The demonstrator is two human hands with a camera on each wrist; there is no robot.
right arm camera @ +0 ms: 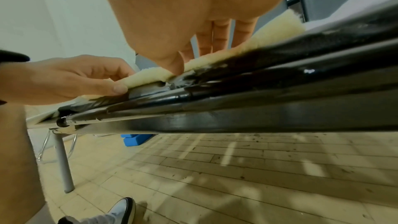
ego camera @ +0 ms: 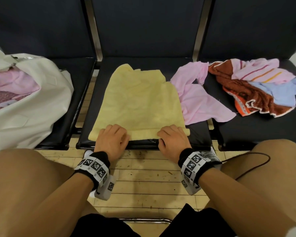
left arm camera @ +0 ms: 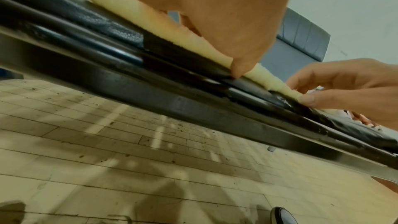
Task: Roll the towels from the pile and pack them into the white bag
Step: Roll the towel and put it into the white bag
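Head view: left hand (ego camera: 112, 140) and right hand (ego camera: 172, 140) each pinch the first thin roll of the yellow towel (ego camera: 138, 100) at lower centre on the middle seat (ego camera: 197, 134), risk is uneven pushing coning the roll, or slack unrolling it.

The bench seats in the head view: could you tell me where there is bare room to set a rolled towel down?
Bare patches: the left seat between the white bag and the seat gap, and the right seat's near strip in front of the towel pile. The middle seat is crowded by the yellow towel, both hands and the pink towel.
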